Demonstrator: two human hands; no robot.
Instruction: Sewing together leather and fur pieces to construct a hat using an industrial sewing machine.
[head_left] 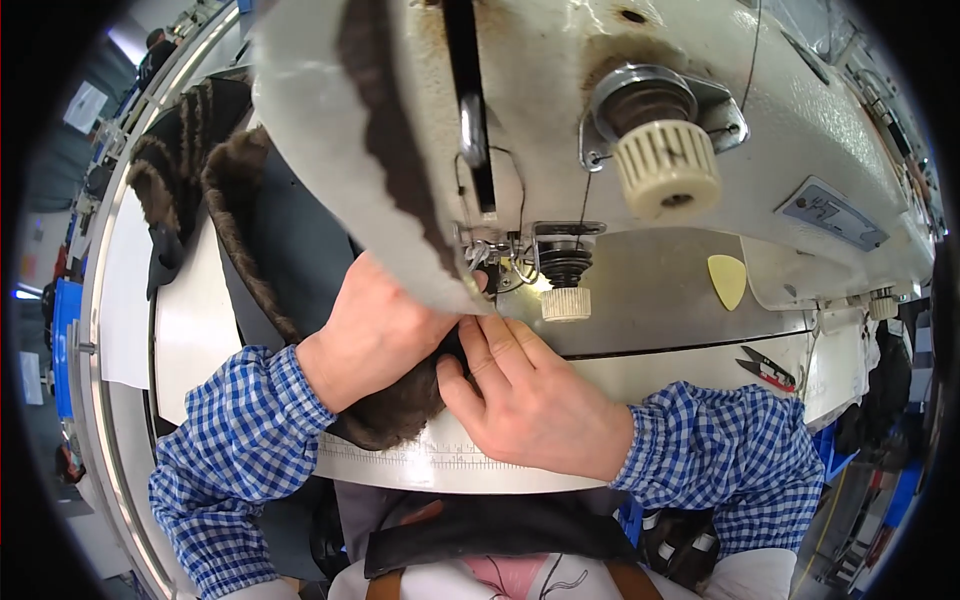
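Both my hands meet close beside the needle area of a pale sewing machine (740, 90). My left hand (385, 325) is bent over a dark piece with brown fur edging (390, 410), its fingertips partly hidden. Right beside it, my right hand (535, 395) presses its closed fingers onto the edge of the work near the presser foot (485, 255). A pale grey curved surface (310, 110) with a ragged dark brown band rises in front of the left fingers; I cannot tell whether it belongs to the machine.
More dark, fur-edged pieces (185, 140) lie at the left of the white table (440, 465). Red-and-black thread snips (768, 370) lie at the right. A yellow teardrop-shaped piece (727, 282) is on the metal bed. Ribbed tension knobs (667, 165) jut from the machine.
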